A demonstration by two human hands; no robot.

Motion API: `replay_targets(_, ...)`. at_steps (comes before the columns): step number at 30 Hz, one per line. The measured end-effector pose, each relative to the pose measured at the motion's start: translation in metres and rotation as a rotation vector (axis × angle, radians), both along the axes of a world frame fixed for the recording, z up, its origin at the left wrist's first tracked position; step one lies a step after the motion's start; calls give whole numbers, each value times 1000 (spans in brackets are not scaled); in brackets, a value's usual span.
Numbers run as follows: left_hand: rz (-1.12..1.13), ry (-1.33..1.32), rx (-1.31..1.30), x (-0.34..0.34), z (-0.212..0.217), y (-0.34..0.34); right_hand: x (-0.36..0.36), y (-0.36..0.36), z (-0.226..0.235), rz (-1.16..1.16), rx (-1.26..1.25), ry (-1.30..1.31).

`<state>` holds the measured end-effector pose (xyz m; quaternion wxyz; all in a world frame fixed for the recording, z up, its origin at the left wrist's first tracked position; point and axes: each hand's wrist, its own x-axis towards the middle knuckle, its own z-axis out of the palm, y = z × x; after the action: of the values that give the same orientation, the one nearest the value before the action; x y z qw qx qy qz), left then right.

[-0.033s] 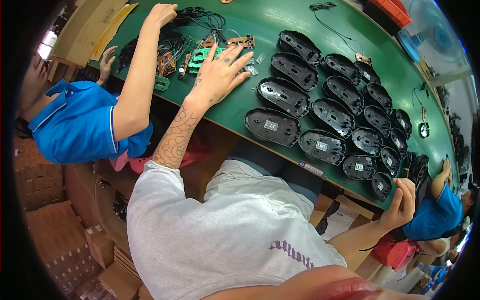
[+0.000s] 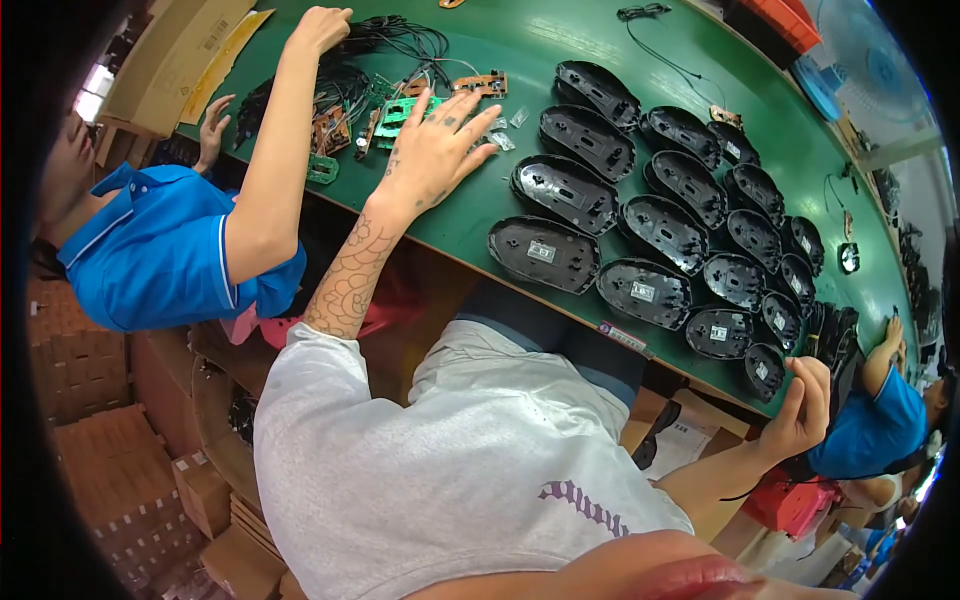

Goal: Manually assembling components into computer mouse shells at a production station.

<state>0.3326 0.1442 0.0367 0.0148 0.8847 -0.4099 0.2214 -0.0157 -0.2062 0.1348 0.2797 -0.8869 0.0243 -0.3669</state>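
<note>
Left hand [image 2: 432, 150] spread wide at green boards [image 2: 398, 108], upper left of centre; can't tell if touching. Right hand [image 2: 803, 405] curled, lower right, beside black shells [image 2: 664, 236]; can't tell if gripping. Shells rowed hollow side up on green table [image 2: 540, 30], probably for easy access; pale rectangles [image 2: 643, 291] inside some. Cardboard box [image 2: 190, 55] upper left, red bin [image 2: 785, 22] upper right: can't see into either.
</note>
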Motion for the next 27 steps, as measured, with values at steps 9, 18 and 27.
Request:
replay_targets(9, -198, -19, -114, 9, 1, -29, -9, 2, -14, -30, 83, -142)
replay_targets(18, -186, 100, -135, 16, 3, -33, -11, 16, -20, -72, 151, -227)
replay_targets(27, -129, 8, -145, 38, 3, -51, -4, 22, -21, -23, 213, -282)
